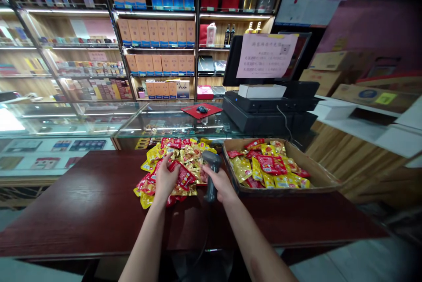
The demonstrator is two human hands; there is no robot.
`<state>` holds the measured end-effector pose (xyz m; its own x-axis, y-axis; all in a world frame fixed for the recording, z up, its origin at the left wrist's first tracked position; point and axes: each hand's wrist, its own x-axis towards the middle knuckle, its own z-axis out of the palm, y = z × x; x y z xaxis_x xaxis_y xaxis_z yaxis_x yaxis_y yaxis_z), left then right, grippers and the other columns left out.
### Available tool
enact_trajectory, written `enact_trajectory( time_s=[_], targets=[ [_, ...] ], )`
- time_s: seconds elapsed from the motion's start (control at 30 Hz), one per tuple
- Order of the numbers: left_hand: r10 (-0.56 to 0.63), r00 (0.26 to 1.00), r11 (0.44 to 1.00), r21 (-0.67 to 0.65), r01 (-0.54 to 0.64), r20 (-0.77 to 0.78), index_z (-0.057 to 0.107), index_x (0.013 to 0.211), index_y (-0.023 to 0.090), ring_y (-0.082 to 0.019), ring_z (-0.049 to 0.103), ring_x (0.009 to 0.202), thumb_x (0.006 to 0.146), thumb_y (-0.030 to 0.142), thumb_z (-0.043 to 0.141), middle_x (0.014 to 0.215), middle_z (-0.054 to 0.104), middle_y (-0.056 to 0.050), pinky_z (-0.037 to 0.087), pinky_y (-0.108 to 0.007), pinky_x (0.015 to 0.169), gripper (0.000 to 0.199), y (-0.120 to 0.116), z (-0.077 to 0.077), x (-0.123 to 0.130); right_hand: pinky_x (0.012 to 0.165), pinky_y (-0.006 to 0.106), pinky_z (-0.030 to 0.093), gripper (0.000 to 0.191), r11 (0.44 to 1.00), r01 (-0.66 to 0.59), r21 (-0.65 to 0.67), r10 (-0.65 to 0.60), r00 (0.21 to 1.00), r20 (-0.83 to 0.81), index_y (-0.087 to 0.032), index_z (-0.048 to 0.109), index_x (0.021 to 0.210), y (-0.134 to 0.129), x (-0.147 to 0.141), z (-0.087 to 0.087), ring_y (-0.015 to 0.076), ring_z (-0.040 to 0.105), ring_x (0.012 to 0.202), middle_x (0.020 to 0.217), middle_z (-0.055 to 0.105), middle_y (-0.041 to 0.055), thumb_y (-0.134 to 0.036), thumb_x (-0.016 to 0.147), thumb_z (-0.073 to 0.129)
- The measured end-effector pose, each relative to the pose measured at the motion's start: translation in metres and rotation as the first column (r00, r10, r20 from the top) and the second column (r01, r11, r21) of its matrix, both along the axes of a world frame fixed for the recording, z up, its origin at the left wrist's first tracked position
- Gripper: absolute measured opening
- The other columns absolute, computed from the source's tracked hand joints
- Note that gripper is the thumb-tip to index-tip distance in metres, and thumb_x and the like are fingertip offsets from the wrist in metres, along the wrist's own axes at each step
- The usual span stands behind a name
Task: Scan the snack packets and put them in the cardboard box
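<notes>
My right hand (220, 184) is wrapped round the handle of a dark grey barcode scanner (211, 159), its head tilted toward the pile on the left. Over that pile of red, yellow and gold snack packets (191, 153), my left hand (166, 178) has its thumb and fingers at the edge of a red snack packet (185, 178), which it appears to grip. To the right of the scanner, an open cardboard box (321, 181) holds more red and yellow packets (270, 164). The scanner's cable runs down past the table edge.
The dark red wooden table (99, 203) meets a glass display counter (132, 117) behind. On the counter are a computer mouse (201, 109) on a red mat (188, 110) and a black register (263, 115) with a monitor. Cardboard boxes (365, 97) stand at right; stocked shelves line the back.
</notes>
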<state>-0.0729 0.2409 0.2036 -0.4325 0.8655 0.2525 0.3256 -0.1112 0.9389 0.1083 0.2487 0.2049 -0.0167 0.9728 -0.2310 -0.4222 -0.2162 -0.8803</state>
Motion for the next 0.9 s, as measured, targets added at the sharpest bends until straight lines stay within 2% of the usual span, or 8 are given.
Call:
enact_trajectory(
  time_s=[0.17,0.27,0.37,0.47,0.57,0.73,0.83,0.9],
  targets=[
    [-0.206,0.966,0.975,-0.054,0.216,0.157,0.065,0.119,0.015,-0.013,0.058,0.053,0.062,0.030,0.079,0.068,0.067,-0.001,0.046,-0.024,0.054,0.060,0.007,0.024,0.011,0.062,0.032,0.059,0.042,0.993,-0.115,-0.010,0.115,0.993,-0.003,-0.017,0.058,0.082,-0.011,-0.001,0.004,0.0202,0.069,0.074,0.077,0.068,0.0017,-0.031,0.054,0.085],
    [-0.238,0.940,0.966,-0.040,0.255,0.245,0.066,0.117,0.014,-0.014,0.062,0.061,0.058,0.031,0.084,0.075,0.070,-0.003,0.047,-0.022,0.056,0.064,0.014,0.030,0.021,0.059,0.034,0.059,0.044,0.992,-0.108,-0.061,0.109,0.994,0.001,-0.018,0.056,0.085,-0.015,-0.003,0.002,0.0202,0.069,0.066,0.070,0.066,-0.0004,-0.026,0.053,0.084],
    [-0.266,0.858,0.951,-0.024,0.308,0.439,0.065,0.117,0.015,-0.016,0.067,0.072,0.061,0.037,0.083,0.089,0.073,-0.008,0.052,-0.025,0.065,0.063,0.018,0.027,0.032,0.059,0.033,0.059,0.039,0.998,-0.040,-0.056,0.038,0.999,-0.035,-0.018,0.056,0.084,-0.015,-0.003,0.000,0.0193,0.069,0.063,0.069,0.066,-0.0010,-0.021,0.055,0.082],
    [-0.307,0.725,0.901,-0.056,0.429,0.617,0.069,0.103,0.012,-0.017,0.067,0.067,0.068,0.046,0.077,0.083,0.072,-0.010,0.054,-0.029,0.064,0.050,0.014,0.017,0.039,0.062,0.033,0.059,0.035,0.999,0.039,-0.020,-0.041,0.995,-0.088,-0.018,0.056,0.081,-0.012,-0.002,-0.001,0.0189,0.068,0.066,0.070,0.065,-0.0009,-0.018,0.055,0.079],
    [-0.315,0.668,0.859,-0.097,0.502,0.674,0.068,0.085,0.013,-0.014,0.065,0.065,0.066,0.044,0.080,0.079,0.070,-0.007,0.055,-0.027,0.062,0.039,0.005,0.008,0.042,0.060,0.032,0.059,0.033,0.994,0.106,-0.006,-0.106,0.988,-0.114,-0.018,0.056,0.080,-0.010,-0.002,-0.001,0.0188,0.067,0.065,0.069,0.063,-0.0015,-0.018,0.054,0.078],
    [-0.291,0.656,0.857,-0.116,0.503,0.696,0.067,0.085,0.013,-0.011,0.064,0.066,0.059,0.037,0.085,0.082,0.069,-0.005,0.054,-0.022,0.061,0.040,0.005,0.002,0.039,0.059,0.031,0.059,0.035,0.992,0.126,0.018,-0.125,0.991,-0.049,-0.019,0.055,0.084,-0.013,0.000,-0.001,0.0194,0.067,0.070,0.075,0.065,0.0000,-0.023,0.056,0.076],
    [-0.236,0.702,0.892,-0.136,0.430,0.672,0.066,0.083,0.013,-0.008,0.060,0.058,0.053,0.036,0.086,0.073,0.066,-0.001,0.048,-0.018,0.053,0.043,0.019,0.001,0.035,0.055,0.029,0.058,0.036,0.994,0.079,0.069,-0.083,0.995,0.063,-0.018,0.057,0.086,-0.020,0.003,0.000,0.0206,0.068,0.074,0.085,0.067,0.0026,-0.029,0.057,0.076],
    [-0.206,0.746,0.915,-0.147,0.377,0.634,0.064,0.079,0.013,-0.006,0.055,0.052,0.049,0.037,0.087,0.066,0.063,0.001,0.044,-0.018,0.049,0.044,0.030,0.001,0.032,0.048,0.027,0.056,0.038,0.991,0.066,0.115,-0.085,0.982,0.170,-0.018,0.057,0.088,-0.028,0.004,-0.002,0.0202,0.068,0.071,0.084,0.066,0.0032,-0.034,0.059,0.076]
  ],
)
